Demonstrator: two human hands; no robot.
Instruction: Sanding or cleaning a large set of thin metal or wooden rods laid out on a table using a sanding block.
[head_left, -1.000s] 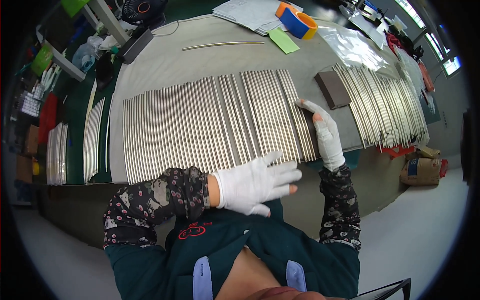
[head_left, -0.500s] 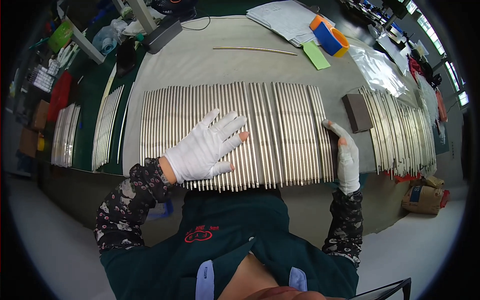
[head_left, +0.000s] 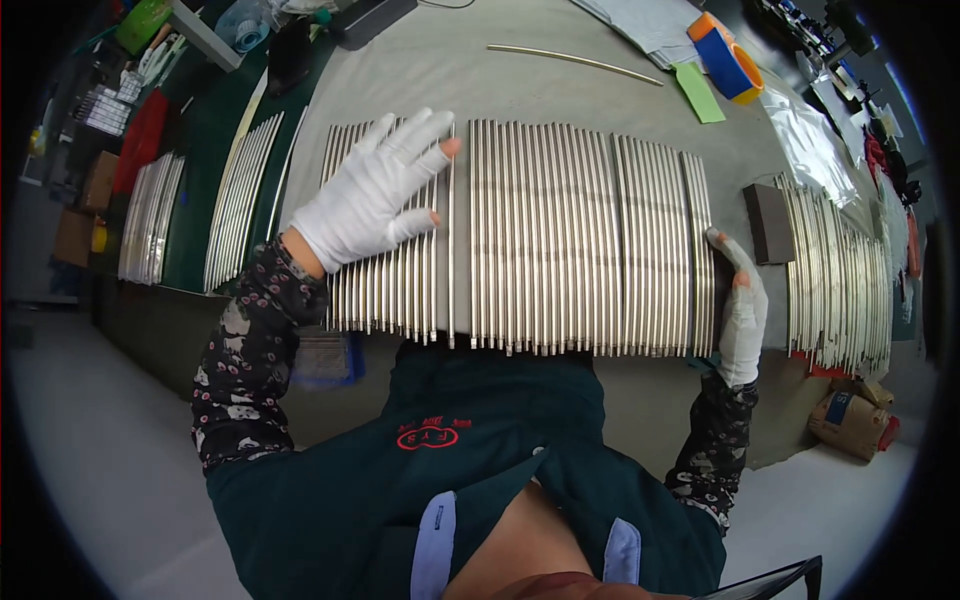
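A wide row of slim, shiny metal rods [head_left: 545, 240] lies side by side on the grey table covering. My left hand [head_left: 375, 195], in a white glove with the thumb and a fingertip bare, rests flat with spread fingers across the row's left part. Beside its fingertips, one rod [head_left: 451, 250] stands slightly apart, with a wider gap on its right. My right hand [head_left: 742, 310], gloved the same way, is at the row's right end, its extended fingers alongside the outermost rods and holding nothing. Narrower gaps split the row's right part.
A dark rectangular block [head_left: 768, 224] stands beside another batch of rods [head_left: 835, 275] on the right. Smaller rod bundles [head_left: 243, 200] lie at left on a green surface. Farther back are a single rod [head_left: 575, 63], a green paper slip [head_left: 698, 92] and an orange-and-blue tape roll [head_left: 725, 58].
The whole view has shifted. My left hand has moved farther back and leftward over the rods. The gaps between rod groups have changed, with a wide one now near the left hand.
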